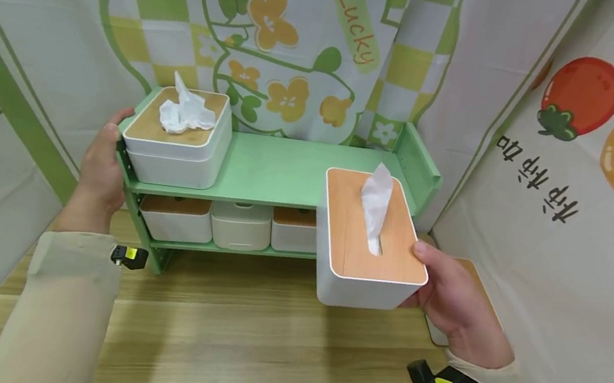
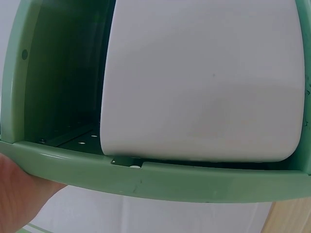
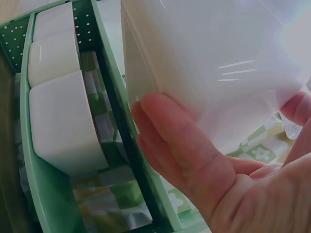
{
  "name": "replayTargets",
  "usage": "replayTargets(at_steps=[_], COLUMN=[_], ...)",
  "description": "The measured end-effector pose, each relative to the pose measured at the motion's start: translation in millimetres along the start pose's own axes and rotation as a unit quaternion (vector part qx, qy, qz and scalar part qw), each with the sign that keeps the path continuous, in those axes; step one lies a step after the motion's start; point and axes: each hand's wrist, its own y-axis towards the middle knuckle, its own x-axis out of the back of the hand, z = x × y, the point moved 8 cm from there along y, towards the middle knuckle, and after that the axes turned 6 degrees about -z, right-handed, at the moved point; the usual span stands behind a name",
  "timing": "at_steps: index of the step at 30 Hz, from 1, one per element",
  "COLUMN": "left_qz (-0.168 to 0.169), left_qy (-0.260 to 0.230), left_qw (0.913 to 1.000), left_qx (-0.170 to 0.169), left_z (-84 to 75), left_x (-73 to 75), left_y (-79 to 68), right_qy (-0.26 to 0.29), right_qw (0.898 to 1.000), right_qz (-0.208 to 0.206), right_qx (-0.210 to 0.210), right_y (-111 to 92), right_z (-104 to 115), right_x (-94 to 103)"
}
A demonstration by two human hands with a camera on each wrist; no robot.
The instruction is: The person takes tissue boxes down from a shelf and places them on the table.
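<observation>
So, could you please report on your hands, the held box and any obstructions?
Right hand holding tissue box in front of green shelf. Left hand against shelf's left end. Possible obstacle: second tissue box, shelf top, left.

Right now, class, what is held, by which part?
Right grip holds a white, rectangular, wood-topped tissue box by its right side. Left grip touches the green shelf; hold unclear.

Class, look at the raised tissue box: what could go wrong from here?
Only the right hand supports the tissue box, so it might slip or tip. Swung carelessly, it could knock the green shelf. The tissue poking up might also catch and pull out.
</observation>
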Motion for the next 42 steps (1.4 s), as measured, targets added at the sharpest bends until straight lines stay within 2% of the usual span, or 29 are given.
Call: replayTargets(at_steps=[6,22,31,42], left_qz=[-0.002,-0.006,-0.006,-0.004], left_qy=[0.002,0.006,0.011,0.001], left_qw=[1.0000,0.9999,0.9999,1.0000], left_qx=[-0.003,-0.009,-0.007,0.000], left_z=[0.2,-0.2,0.2,-1.0], left_x=[1.8,1.9,1.9,0.9], left_y=[-0.1,-0.8,-0.7,-1.5], right_qy=[0.015,0.006,-0.010,-0.041], right_qw=[1.000,0.997,0.996,0.986], right_qz=[0.015,-0.053,-0.033,-0.066], right_qx=[-0.011,-0.061,-0.085,-0.144], right_y=[-1.2,-10.4,-16.5,-31.6], right_z=[-10.5,-47.8,-64.7,-92.5], right_x=[0.0,18.0,21.6,34.3])
